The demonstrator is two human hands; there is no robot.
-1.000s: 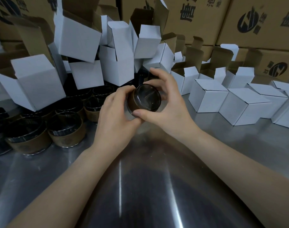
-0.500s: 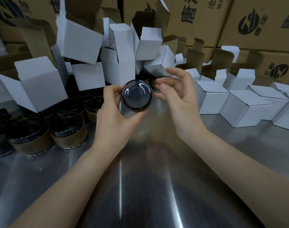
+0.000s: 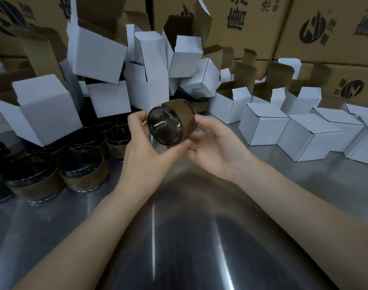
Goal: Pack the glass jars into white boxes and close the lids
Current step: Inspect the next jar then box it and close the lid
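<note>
Both hands were raised over the counter. Left hand and right hand gripped one tilted glass jar. Piled white boxes too jumbled to count.

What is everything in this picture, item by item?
Held jar: one, dark glass with a brown sleeve, tipped on its side above the table, between both hands.
Jars: many, dark glass with brown sleeves, standing on the table's left.
Open boxes: many, white outside and brown inside, piled behind the jars, with more standing at the back right.
Closed boxes: several, white, on the table's right.
Cartons: several, brown with black print, stacked along the back.
Table: one, shiny steel, under everything.
Left hand: one, grips the held jar from the left and below.
Right hand: one, holds the held jar's sleeve from the right.
</note>
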